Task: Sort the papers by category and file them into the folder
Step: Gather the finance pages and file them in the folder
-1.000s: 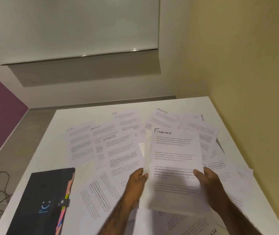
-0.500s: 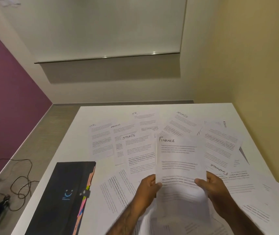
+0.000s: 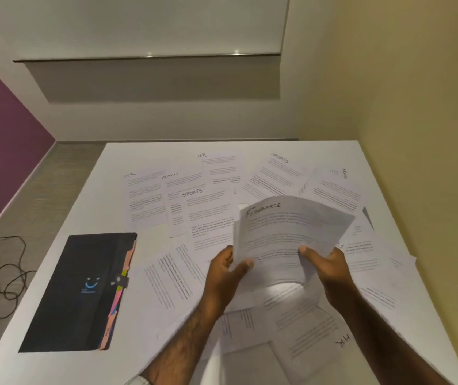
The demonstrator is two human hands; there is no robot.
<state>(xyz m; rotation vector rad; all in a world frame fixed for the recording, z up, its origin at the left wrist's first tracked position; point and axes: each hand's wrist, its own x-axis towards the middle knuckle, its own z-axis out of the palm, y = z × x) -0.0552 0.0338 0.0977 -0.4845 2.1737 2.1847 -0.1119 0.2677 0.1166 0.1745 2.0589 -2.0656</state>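
Pinching the finance paper (image 3: pixel 291 232), centre right of the frame, with left hand (image 3: pixel 223 276) and right hand (image 3: pixel 330 269) clamped on its lower edge.

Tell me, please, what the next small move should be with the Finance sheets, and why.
Probably lay the Finance sheets down as their own pile on a bare part of the table. Both the left hand and right hand grip them, while the black folder lies closed with its clasp fastened, so a hand must come free first.
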